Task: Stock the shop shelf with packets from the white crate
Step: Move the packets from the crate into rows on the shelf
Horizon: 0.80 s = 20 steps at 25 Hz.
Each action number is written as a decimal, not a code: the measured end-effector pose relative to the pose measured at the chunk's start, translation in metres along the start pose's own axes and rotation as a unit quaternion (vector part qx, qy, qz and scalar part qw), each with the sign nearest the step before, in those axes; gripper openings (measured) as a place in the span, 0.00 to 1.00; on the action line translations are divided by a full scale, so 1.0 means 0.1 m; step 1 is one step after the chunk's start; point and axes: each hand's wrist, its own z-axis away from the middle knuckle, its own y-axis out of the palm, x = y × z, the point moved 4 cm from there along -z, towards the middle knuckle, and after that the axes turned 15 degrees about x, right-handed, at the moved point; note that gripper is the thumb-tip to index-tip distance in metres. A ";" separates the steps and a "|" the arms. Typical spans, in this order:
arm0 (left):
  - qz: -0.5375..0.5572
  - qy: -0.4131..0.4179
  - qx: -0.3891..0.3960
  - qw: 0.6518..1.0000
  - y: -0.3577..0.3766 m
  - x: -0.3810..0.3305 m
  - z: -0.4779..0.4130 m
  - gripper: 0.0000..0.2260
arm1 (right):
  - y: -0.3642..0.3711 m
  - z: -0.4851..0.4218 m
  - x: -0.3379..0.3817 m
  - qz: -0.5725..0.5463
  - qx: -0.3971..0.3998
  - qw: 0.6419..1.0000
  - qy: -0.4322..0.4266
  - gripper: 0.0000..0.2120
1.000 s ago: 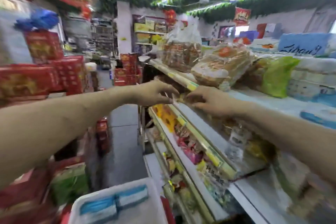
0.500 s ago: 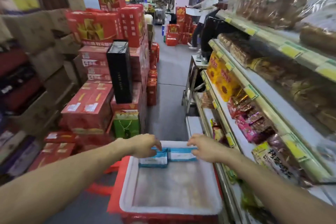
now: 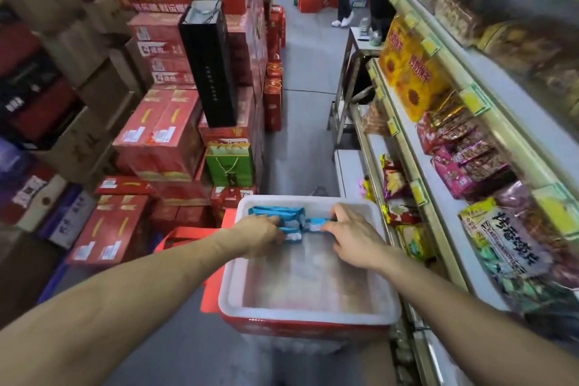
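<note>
Inside, packets [image 3: 282,215] in both grips [image 3: 261,233] [image 3: 354,236] (white crate [image 3: 310,314])

Blue-and-white packets [image 3: 277,213] lie flat at the far end of the white crate [image 3: 307,315].

Red cartons [image 3: 156,135] stacked left; black bag [image 3: 208,63] upright; green bag [image 3: 230,163] below.
</note>
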 end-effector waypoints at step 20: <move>0.078 0.223 -0.029 0.971 -2.94 -0.71 1.04 0.27 | -2.41 2.11 -0.52 -0.041 -0.035 0.993 0.108 0.28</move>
